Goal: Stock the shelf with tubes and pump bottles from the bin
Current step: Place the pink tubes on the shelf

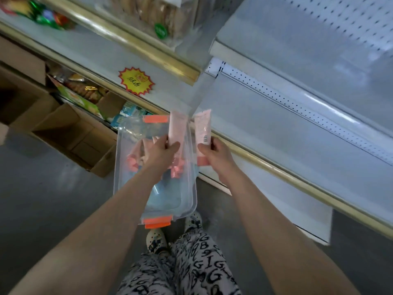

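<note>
Forearms (pixel 95 220) over the bin (pixel 194 199) — left hand (pixel 163 150) and right hand (pixel 214 154) fingers each pinch a light, squashy-looking tube (pixel 176 128) mid-body.

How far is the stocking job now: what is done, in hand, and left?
Done: the visible white shelf holds no tubes yet. In hand: the left hand grips one pink tube, the right hand a second pink tube, both above the clear bin. Left: both tubes to place, plus blurred pink items in the bin.

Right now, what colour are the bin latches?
Orange, both latches; the bin itself is clear. The head view shows them best.
</note>
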Demonstrator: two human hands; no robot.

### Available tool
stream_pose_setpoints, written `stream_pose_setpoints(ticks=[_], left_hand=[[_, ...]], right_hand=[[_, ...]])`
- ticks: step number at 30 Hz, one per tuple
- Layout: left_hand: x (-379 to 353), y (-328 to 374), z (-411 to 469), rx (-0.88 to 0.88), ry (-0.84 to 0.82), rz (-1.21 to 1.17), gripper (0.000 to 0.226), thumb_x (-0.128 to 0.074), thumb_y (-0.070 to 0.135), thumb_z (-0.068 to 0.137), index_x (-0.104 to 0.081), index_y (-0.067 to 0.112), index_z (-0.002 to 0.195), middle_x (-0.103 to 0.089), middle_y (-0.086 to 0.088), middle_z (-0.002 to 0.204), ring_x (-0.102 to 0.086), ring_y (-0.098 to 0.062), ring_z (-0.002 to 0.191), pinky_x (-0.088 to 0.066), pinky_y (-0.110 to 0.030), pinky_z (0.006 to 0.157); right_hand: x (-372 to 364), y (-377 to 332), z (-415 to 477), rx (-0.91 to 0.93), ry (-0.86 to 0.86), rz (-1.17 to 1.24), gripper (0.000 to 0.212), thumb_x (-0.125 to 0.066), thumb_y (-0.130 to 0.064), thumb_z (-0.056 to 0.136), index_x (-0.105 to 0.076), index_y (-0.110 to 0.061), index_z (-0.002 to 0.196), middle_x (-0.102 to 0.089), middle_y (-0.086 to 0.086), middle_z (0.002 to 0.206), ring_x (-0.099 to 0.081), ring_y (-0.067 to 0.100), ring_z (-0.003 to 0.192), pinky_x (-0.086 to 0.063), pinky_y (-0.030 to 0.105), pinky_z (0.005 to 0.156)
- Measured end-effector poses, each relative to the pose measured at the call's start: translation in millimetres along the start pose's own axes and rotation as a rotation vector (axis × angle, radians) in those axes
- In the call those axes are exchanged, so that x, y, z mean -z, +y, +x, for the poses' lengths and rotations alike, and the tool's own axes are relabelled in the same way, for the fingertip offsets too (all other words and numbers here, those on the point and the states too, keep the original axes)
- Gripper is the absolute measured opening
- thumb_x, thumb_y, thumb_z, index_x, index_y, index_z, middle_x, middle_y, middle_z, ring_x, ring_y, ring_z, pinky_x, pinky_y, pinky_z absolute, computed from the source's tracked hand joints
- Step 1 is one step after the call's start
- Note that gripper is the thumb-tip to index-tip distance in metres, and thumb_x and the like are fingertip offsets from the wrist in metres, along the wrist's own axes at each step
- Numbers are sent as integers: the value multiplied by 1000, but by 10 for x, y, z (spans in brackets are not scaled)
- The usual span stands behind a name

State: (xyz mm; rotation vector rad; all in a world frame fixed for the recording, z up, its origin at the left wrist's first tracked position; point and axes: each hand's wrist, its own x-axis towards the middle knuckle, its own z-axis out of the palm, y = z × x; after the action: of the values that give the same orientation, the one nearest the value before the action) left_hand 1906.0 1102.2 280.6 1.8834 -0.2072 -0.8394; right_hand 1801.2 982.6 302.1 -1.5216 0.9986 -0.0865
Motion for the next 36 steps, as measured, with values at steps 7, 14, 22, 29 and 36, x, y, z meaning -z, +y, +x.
stream_pose_setpoints(ticks=[7,14,22,29,36], left_hand=[[-231,607,-483,-115,-156,-96,36,-55,13,95,-49,15,130,-63,-9,106,-63,-24,85,-56,-29,61],[-739,1112,-802,-217,-246,-116,34,-55,10,94,-51,14,127,-63,-11,114,-64,-27,97,-55,-38,76],[-1587,1557,-1147,-292,-437,-140,43,-44,-1,87,-52,13,128,-67,-9,112,-68,-22,89,-54,-32,66],[-2350,1960,-1341,-418,-527,-141,44,-47,-4,89,-52,13,129,-66,-6,112,-67,-21,96,-55,-32,73],[-2921,2251,-1365,-504,-538,-157,50,-57,12,78,-52,18,127,-62,-13,119,-62,-28,106,-51,-31,69]], right_hand=[[534,-170,-570,123,125,61,34,-63,-11,92,-50,-13,124,-64,7,118,-66,11,91,-53,19,58],[1146,-290,-982,219,221,93,39,-66,-13,90,-51,-15,126,-68,3,109,-69,18,90,-55,23,59],[2106,-321,-1300,306,350,103,40,-68,-13,87,-56,-15,125,-71,3,104,-70,15,84,-51,19,54],[2965,-314,-1415,360,425,108,31,-65,-11,90,-59,-14,120,-69,-3,98,-67,7,80,-48,12,52],[3637,-289,-1378,403,470,130,31,-67,-8,89,-60,-11,119,-68,1,98,-66,7,77,-50,13,53]])
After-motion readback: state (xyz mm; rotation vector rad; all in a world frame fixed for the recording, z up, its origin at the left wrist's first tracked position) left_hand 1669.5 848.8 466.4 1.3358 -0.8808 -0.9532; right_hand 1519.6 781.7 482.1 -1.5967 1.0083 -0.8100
